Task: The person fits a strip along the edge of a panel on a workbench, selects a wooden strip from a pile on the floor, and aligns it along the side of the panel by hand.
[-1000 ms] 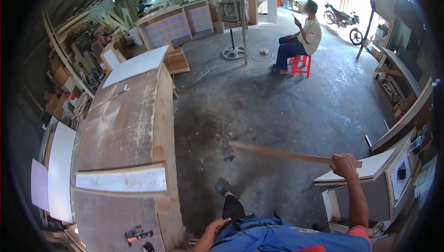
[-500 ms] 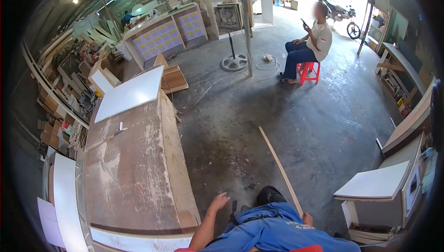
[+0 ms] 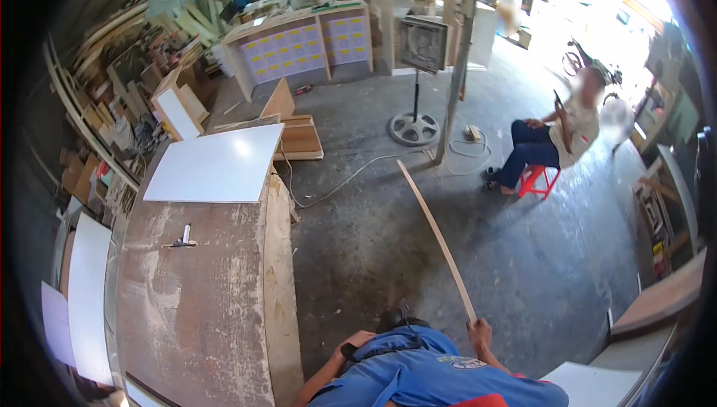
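Wooden strip (image 3: 441,243) occupies right hand (image 3: 481,334), brown box (image 3: 302,137) (contents unclear) beyond.

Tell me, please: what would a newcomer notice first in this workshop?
Probably the long wooden strip, held in the right hand and pointing out over the floor. Next, the glossy white panel on the far end of the worn workbench. Then the red stool at right, under a seated person.

the strip (image 3: 438,239) is tan, the stool (image 3: 533,172) red.
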{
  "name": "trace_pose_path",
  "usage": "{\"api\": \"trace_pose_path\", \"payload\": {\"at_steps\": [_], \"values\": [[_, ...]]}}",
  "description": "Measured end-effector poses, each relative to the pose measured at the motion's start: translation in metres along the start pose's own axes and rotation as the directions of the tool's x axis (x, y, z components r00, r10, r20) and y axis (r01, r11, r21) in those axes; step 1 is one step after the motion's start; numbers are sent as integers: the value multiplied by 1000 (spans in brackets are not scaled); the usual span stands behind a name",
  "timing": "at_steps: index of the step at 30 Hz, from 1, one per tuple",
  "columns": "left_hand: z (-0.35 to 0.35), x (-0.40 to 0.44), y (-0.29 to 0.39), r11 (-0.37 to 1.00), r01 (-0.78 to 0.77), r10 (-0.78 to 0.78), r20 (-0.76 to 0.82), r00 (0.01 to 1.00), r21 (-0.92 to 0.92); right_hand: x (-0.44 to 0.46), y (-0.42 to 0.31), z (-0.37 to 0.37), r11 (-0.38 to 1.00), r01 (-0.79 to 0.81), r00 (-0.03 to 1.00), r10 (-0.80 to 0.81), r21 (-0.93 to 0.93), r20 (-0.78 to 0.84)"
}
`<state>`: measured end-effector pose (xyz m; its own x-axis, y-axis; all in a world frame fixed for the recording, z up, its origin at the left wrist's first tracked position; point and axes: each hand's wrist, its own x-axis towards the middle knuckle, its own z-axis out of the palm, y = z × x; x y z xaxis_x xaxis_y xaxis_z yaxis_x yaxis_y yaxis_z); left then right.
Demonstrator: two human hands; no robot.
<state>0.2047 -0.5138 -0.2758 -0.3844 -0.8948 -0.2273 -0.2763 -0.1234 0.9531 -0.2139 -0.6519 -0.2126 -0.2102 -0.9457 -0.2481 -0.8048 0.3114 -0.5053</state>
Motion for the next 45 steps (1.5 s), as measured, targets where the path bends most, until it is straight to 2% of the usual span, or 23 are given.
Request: {"api": "trace_pose_path", "payload": {"at_steps": [1, 2, 4, 5, 6, 8, 9, 13, 14, 16, 18, 19, 20, 22, 24, 26, 28, 30, 32, 33, 35, 40, 45], "values": [[-15, 6, 23, 940, 304, -319, -85, 944, -152, 41, -28, 8, 995, 96, 995, -96, -24, -20], [-28, 13, 30, 938, 300, -319, -92, 943, -175, 81, -55, 15, 981, 186, 982, -188, -51, -37], [-58, 21, 31, 899, 422, -430, -61, 901, -120, 146, -126, 21, 978, 210, 977, -210, -21, -34], [-70, 26, 21, 943, 333, -333, -116, 936, -22, 172, -162, 21, 980, 200, 980, -200, -16, 6], [-84, 32, 19, 942, 335, -336, -116, 935, -28, 192, -195, 25, 982, 186, 981, -186, -9, 47], [-121, 44, 20, 928, 343, -315, -183, 931, 143, 217, -254, 41, 968, 250, 968, -251, 31, 11], [-141, 51, 22, 939, 312, -284, -186, 941, 144, 221, -275, 53, 946, 315, 949, -314, 70, -35], [-236, 80, -1, 958, 200, -162, -189, 968, 204, 223, -349, 121, 923, 335, 942, -327, 190, -74], [-266, 87, -5, 931, 314, -283, -178, 942, 184, 214, -361, 136, 919, 319, 947, -316, 232, -50], [-330, 94, -13, 939, 274, -236, -192, 953, 205, 195, -390, 166, 928, 282, 959, -283, 244, -32], [-398, 90, 32, 927, 366, -328, -295, 897, 81, 173, -392, 204, 959, 229, 973, -233, 169, 4], [-431, 86, 45, 961, 275, -253, -423, 870, -8, 166, -399, 217, 970, 201, 978, -208, 133, 36], [-465, 85, 52, 982, 170, -186, -548, 816, -82, 162, -408, 226, 970, 202, 978, -208, 134, 29], [-529, 88, 46, 993, 77, 34, -859, 510, 85, 143, -413, 241, 996, 74, 985, -81, 50, 151], [-593, 72, 79, 967, 206, 90, -954, 285, 153, 129, -402, 251, 998, 55, 989, -55, 4, 140], [-650, 62, 48, 936, 304, 155, -983, 98, 178, 122, -389, 259, 998, 50, 991, -45, -36, 124], [-689, 52, 19, 865, 459, 220, -975, 16, 202, 115, -384, 256, 993, -70, 972, 89, -98, 217], [-705, 45, -21, 859, 474, 216, -976, 10, 195, 112, -383, 252, 984, -95, 968, 127, -152, 216], [-703, 43, -58, 711, 670, 363, -927, -92, 212, 101, -389, 246, 969, -123, 961, 170, -212, 218], [-698, 40, -45, 675, 708, 313, -950, -20, 208, 100, -393, 241, 972, -106, 968, 149, -209, 203], [-694, 44, -25, 667, 719, 286, -958, -6, 194, 103, -402, 237, 975, -71, 975, 113, -211, 192], [-690, 45, -19, 664, 729, 245, -969, -7, 163, 132, -398, 247, 973, -20, 976, 69, -230, 205], [-689, 46, -13, 676, 721, 232, -973, -12, 152, 140, -450, 212, 954, 27, 965, 52, -297, 257]]}}
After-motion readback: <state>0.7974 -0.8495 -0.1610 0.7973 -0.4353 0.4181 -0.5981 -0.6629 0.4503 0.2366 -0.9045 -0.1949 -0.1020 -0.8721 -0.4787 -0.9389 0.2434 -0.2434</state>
